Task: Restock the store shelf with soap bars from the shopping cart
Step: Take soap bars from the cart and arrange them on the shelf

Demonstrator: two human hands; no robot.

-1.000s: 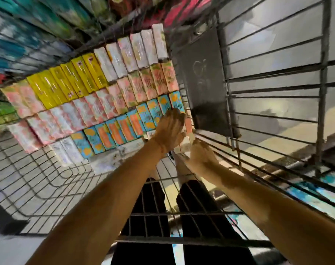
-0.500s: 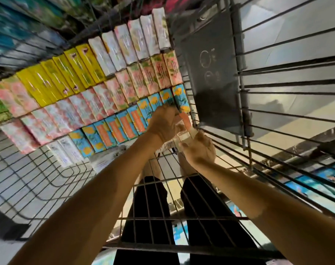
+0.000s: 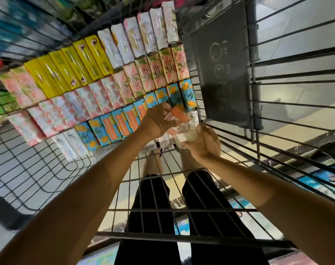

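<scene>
Left hand (image 3: 159, 122) grips orange soap bar (image 3: 181, 115); right hand (image 3: 203, 143) grips pale bar (image 3: 185, 137) near cart wall (image 3: 229, 129).

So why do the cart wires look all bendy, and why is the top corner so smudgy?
Head view: the wide-angle lens bows the cart's wires outward; the shelf goods at top left are smeared by blur; the soap bars stay sharp, with glare on the yellow wrappers.

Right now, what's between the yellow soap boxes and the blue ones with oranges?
The head view shows a row of pink flowery soap bars between the yellow boxes and the blue boxes.
</scene>
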